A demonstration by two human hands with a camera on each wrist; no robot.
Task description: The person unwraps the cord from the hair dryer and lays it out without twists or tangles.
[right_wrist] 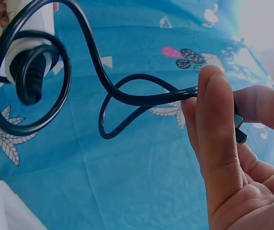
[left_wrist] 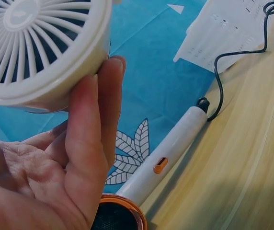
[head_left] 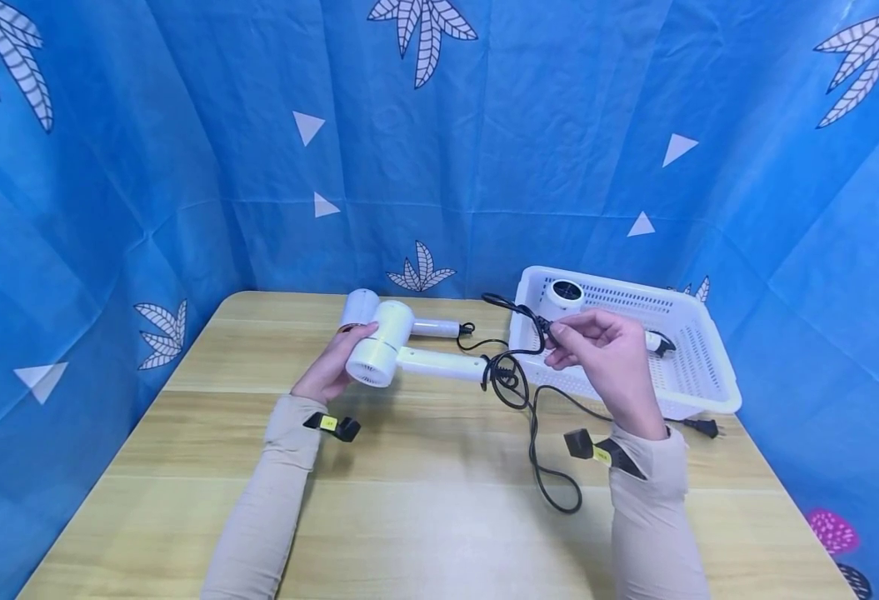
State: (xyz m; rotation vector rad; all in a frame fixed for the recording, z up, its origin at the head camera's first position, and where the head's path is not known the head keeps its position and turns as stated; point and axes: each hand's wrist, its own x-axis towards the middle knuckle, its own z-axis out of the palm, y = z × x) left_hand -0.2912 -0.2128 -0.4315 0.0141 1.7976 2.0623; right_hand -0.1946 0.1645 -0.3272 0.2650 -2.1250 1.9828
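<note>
My left hand (head_left: 337, 360) grips a white hair dryer (head_left: 439, 362) by its head, fingers pressed against the rim of the slatted end in the left wrist view. Its handle points right, toward a looped black cord (right_wrist: 91, 48). Between thumb and fingers, my right hand (head_left: 610, 354) pinches this cord in front of the basket; a small dark piece shows behind the fingers in the right wrist view. Behind the held dryer, a second white hair dryer (left_wrist: 168, 151) with orange trim lies on the table, partly hidden by the first in the head view.
A white perforated basket (head_left: 709, 367) stands at the back right. Inside are a white hair dryer (head_left: 563, 297) and another white and black item (head_left: 658, 342). A black plug (head_left: 703, 427) lies by its front corner. Slack cord (head_left: 535, 450) trails over the wooden table (head_left: 424, 517). Blue curtain surrounds the table.
</note>
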